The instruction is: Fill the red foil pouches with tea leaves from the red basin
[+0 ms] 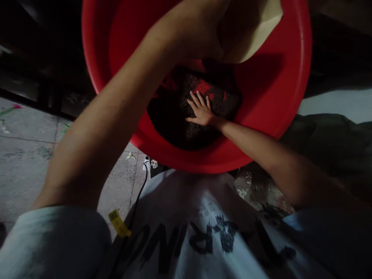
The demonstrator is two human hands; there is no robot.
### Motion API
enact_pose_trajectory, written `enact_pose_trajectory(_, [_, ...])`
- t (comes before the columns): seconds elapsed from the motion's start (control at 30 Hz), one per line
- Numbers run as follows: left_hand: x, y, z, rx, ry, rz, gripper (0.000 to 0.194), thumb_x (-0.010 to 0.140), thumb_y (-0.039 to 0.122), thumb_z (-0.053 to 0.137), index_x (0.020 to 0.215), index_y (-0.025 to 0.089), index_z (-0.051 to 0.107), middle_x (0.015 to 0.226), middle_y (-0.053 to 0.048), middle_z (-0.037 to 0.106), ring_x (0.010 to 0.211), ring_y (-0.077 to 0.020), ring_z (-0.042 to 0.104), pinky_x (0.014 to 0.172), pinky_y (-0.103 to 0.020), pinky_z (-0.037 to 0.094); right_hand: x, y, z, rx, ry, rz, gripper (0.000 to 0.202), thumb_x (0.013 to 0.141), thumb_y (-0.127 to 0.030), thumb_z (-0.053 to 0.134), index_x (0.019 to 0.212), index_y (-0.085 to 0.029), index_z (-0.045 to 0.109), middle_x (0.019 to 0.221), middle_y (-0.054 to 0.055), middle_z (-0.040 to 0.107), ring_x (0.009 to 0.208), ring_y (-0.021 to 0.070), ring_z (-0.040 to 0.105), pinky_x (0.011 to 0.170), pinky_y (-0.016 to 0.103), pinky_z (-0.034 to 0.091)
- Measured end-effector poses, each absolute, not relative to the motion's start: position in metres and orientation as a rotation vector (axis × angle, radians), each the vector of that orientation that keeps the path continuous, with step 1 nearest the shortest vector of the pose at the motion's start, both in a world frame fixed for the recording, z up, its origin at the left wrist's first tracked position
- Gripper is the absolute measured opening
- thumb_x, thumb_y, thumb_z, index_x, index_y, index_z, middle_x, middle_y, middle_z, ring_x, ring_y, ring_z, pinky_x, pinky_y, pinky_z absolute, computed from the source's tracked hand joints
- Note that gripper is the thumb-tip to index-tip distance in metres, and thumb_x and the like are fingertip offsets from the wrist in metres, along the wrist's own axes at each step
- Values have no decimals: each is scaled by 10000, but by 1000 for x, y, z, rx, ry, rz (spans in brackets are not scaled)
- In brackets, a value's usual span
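A large red basin fills the upper middle of the view. Dark, loose soil lies at its bottom, with red patches of the basin showing through. My right hand rests palm down on this soil, fingers spread and holding nothing. Above it, my left hand is closed on a pale yellow, thin-walled thing tilted over the basin. The top of the frame cuts this thing off, so its kind is unclear. The left fingers are mostly hidden in shadow.
Grey floor tiles with scattered scraps show at the left, along with a pink flower. A yellow tag hangs on a dark cord near my left sleeve. Dark green cloth lies to the right.
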State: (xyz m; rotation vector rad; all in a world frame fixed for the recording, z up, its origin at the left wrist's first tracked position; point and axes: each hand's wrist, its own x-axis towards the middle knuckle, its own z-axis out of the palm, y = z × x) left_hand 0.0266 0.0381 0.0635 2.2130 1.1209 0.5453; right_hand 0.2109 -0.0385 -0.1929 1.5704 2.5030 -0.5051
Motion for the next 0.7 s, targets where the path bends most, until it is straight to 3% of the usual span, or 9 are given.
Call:
enact_pose_trajectory(0.1, [28,44,62,2396,949,447,1051,734,239,782,1625,97,242,1592,-63,471,1505,-293,403,1193,-384,347,208,-40,-193,1594,2477,-496,943,914,-602,617,1658,-182,219,1762,113,-23,1613,403,-55,1225,761,5])
enact_pose_trajectory(0.17, [28,46,60,2415,976,427,1017,771,273,759,1628,103,238,1595,-53,460,1491,-260,433,1186,-353,362,206,-43,-193,1615,2490,-458,905,934,-601,584,1657,-191,225,1763,102,-8,1616,389,-43,1236,746,11])
enact_pose_trajectory(0.27, [28,47,57,2495,931,471,1008,832,323,686,1626,37,135,1617,-62,403,1528,-237,355,1215,-350,306,204,-49,-192,1662,2561,-372,816,964,-558,541,1640,-182,282,1762,89,71,1621,356,17,1271,681,25])
enact_pose_trajectory(0.4, [27,42,59,2424,1121,500,976,824,133,659,1632,20,122,1477,-78,568,1375,-251,556,1154,-358,425,202,-57,-187,1628,2676,-407,684,1000,-475,490,1598,-162,380,1711,99,282,1577,317,212,1275,581,191])
enact_pose_trajectory(0.5, [18,38,60,2323,1269,605,999,740,29,669,1613,3,185,1516,-97,555,1398,-256,542,1166,-351,423,198,-60,-180,1558,2710,-487,566,1037,-466,444,1525,-186,495,1570,112,495,1433,295,415,1197,469,359])
enact_pose_trajectory(0.6, [2,36,49,2304,1191,901,919,706,-37,574,1578,61,301,1639,-51,429,1542,-185,373,1269,-343,323,193,-58,-173,1511,2636,-544,487,1054,-444,429,1408,-158,600,1397,165,615,1276,314,544,1072,437,448])
enact_pose_trajectory(0.7, [-8,30,26,2218,1266,1215,641,734,-42,502,1334,166,589,1469,15,619,1538,-150,379,1289,-360,347,191,-51,-164,1444,2614,-600,397,1008,-409,558,1283,-146,672,1244,162,693,1119,302,643,978,400,477])
